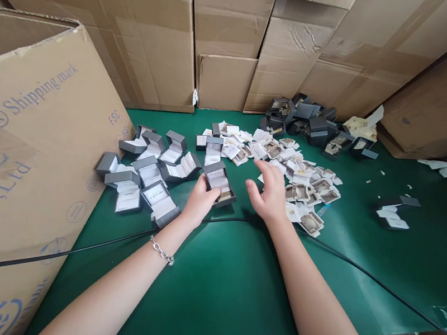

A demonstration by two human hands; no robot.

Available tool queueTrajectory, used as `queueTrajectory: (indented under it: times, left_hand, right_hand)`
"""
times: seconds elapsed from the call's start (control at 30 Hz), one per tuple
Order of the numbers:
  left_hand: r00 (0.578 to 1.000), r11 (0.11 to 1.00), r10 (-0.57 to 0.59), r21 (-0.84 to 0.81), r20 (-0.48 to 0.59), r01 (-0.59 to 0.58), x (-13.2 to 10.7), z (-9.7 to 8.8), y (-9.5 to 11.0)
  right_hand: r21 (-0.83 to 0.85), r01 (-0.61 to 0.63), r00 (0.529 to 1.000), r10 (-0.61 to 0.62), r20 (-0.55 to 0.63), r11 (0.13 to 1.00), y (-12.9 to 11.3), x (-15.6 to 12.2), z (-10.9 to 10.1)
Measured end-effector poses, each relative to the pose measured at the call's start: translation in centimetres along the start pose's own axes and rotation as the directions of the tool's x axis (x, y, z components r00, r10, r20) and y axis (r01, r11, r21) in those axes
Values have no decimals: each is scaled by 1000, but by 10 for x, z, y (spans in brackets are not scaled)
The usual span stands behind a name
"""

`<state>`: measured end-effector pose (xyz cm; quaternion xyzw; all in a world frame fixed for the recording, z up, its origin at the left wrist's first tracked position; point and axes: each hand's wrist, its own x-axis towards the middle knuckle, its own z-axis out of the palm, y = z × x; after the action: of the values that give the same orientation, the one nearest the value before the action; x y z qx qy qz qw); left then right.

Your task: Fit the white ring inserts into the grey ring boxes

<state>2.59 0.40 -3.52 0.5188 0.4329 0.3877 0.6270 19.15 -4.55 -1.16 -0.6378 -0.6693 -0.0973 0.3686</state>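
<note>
My left hand (200, 200) grips an open grey jewellery box (220, 183) with a white lining, resting on the green table (231, 282). A silver bracelet (162, 251) is on that wrist. My right hand (269, 192) hovers just right of the box with fingers spread, holding nothing, over the near edge of a heap of white and beige cards (290, 172). Several open grey boxes (146, 172) lie in a cluster to the left of my left hand.
A pile of dark closed boxes (311, 122) sits at the back. Large cardboard cartons (227, 38) wall the table behind, and one carton (17, 157) stands at the left. A black cable (340, 259) crosses the table. An open dark box with cards (394, 211) lies right.
</note>
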Motion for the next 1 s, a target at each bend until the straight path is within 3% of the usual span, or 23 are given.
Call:
queueTrajectory:
  times: [0.13, 0.23, 0.33, 0.47, 0.7, 0.83, 0.93, 1.0]
  left_hand:
    - [999, 999, -36, 2, 34, 36, -1, 0, 1]
    - [999, 999, -40, 0, 37, 40, -3, 0, 4]
    - [998, 998, -54, 15, 38, 53, -4, 0, 7]
    - [998, 998, -50, 37, 38, 49, -5, 0, 9]
    - [998, 998, -38, 50, 42, 36, -4, 0, 7]
    - [998, 997, -40, 71, 42, 37, -3, -1, 6]
    - [998, 997, -28, 79, 51, 24, -3, -1, 5]
    - [999, 997, -17, 79, 51, 13, -4, -1, 5]
  right_hand:
    - [-301, -303, 950, 311, -21, 904, 9, 1, 4]
    - [-387, -376, 892, 442, 96, 842, 14, -1, 7]
    - [-411, -343, 886, 436, 158, 845, 15, -2, 9]
    - [-393, -288, 923, 362, 128, 873, 20, -5, 11]
    - [-203, -203, 954, 239, 178, 958, 19, -3, 12]
    - [-97, -254, 947, 268, 177, 962, 11, 1, 8]
    - [-137, -256, 952, 274, 137, 957, 7, 0, 8]
    - [-174, -249, 945, 278, 170, 953, 6, -1, 9]
